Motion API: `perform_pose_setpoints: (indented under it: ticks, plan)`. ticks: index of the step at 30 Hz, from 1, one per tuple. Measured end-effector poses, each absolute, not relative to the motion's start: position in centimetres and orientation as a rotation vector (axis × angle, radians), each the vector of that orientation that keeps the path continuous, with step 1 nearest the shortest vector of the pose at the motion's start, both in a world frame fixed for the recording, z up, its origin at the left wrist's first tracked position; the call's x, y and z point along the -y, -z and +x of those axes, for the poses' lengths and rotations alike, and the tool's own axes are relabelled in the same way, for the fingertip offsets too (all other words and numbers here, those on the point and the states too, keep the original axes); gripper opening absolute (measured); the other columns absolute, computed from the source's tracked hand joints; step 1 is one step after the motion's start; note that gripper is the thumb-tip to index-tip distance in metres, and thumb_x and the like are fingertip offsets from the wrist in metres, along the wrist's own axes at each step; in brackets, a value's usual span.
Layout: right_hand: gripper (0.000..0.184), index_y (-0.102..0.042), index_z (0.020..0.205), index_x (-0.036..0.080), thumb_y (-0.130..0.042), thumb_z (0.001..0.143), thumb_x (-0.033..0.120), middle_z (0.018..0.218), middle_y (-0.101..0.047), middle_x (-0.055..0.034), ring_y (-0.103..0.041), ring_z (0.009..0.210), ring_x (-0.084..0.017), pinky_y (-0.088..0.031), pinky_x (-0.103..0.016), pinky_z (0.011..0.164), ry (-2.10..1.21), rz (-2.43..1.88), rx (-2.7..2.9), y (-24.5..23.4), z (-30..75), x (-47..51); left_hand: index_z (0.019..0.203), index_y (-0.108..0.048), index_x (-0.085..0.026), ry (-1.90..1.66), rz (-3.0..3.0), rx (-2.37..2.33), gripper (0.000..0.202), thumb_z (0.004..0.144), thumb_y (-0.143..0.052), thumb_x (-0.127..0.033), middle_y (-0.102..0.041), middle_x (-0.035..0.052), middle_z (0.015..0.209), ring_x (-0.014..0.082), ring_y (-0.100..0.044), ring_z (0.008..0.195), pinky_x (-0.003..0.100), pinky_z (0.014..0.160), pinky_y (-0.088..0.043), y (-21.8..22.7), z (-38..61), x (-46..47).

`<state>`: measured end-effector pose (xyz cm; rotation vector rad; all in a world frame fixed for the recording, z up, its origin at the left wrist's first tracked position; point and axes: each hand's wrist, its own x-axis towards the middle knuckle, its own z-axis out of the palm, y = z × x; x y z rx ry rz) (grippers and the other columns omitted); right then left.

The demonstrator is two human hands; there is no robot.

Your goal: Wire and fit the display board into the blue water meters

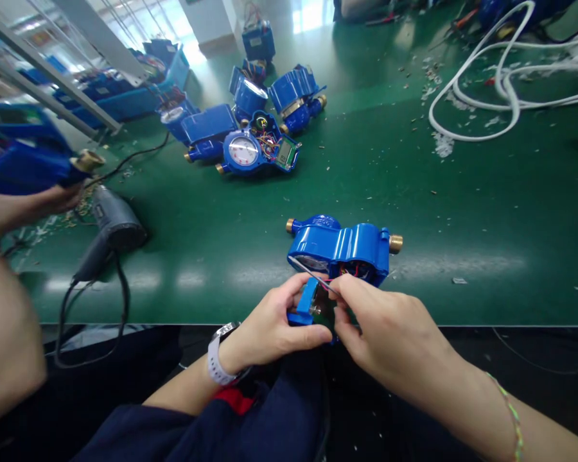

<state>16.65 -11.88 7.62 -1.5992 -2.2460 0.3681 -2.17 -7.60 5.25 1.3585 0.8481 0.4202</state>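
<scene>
A blue water meter [340, 247] with brass ends lies on its side near the table's front edge, its housing open towards me with wires inside. My left hand [274, 321], with a watch on its wrist, is closed round a small blue plastic meter cover [304, 301] just in front of that meter. My right hand [385, 321] pinches thin metal tweezers [311, 269], whose tip points up and left across the meter's face. A red wire shows close to the right fingertips. Parts of the cover are hidden by my fingers.
Several blue meters stand further back, one open meter [243, 151] in front. At left, a co-worker's hand [29, 208] holds another meter beside a grey heat gun [118, 221]. A white cable [462, 135] loops at right on the green table [376, 167]. A blue crate [125, 102] stands behind.
</scene>
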Motion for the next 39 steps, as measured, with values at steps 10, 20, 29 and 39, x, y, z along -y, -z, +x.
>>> perform_pose_setpoints:
  ticks: [10,20,29,39]
  plan:
    - [0.022,-0.063,0.092,0.016,-0.042,0.089,0.014,0.082,-0.064,-0.0041,-0.058,0.058,-0.015,-0.033,-0.028,0.045,0.007,-1.567,2.282,-8.1,17.9,11.0,0.123,-0.062,-0.011,-0.395,1.193,-0.693,0.062,0.077,-0.068,-0.053,-0.07,0.0092,0.105,0.0259,-0.064,0.093,0.035,0.084,-0.051,-4.9,-2.4,6.0]
    - [0.019,-0.065,0.092,0.013,-0.047,0.098,0.017,0.083,-0.069,-0.0056,-0.066,0.07,-0.016,-0.049,-0.025,0.063,-0.235,-1.424,2.197,-7.7,17.8,11.1,0.113,-0.068,-0.013,-0.281,1.027,-0.519,0.061,0.074,-0.07,-0.06,-0.07,0.0076,0.091,0.0192,-0.064,0.075,0.031,0.074,-0.053,-3.4,-1.9,5.2]
    - [0.02,-0.063,0.091,0.015,-0.045,0.099,0.016,0.082,-0.071,-0.0053,-0.066,0.063,-0.016,-0.048,-0.026,0.056,-0.187,-1.518,2.227,-8.0,18.7,12.3,0.119,-0.064,-0.015,-0.205,0.887,-0.446,0.068,0.072,-0.071,-0.064,-0.071,0.0114,0.097,0.0271,-0.068,0.093,0.041,0.088,-0.053,-2.5,-1.2,6.1]
    - [0.024,-0.051,0.11,0.031,-0.033,0.102,0.045,0.077,-0.065,-0.0035,-0.055,0.045,-0.013,-0.045,-0.024,0.041,-1.018,-1.727,1.386,-9.5,22.4,15.4,0.117,-0.063,-0.016,-0.217,0.61,-0.421,0.072,0.064,-0.08,-0.061,-0.07,0.0097,0.097,0.0234,-0.07,0.088,0.038,0.087,-0.053,-1.8,-1.3,7.5]
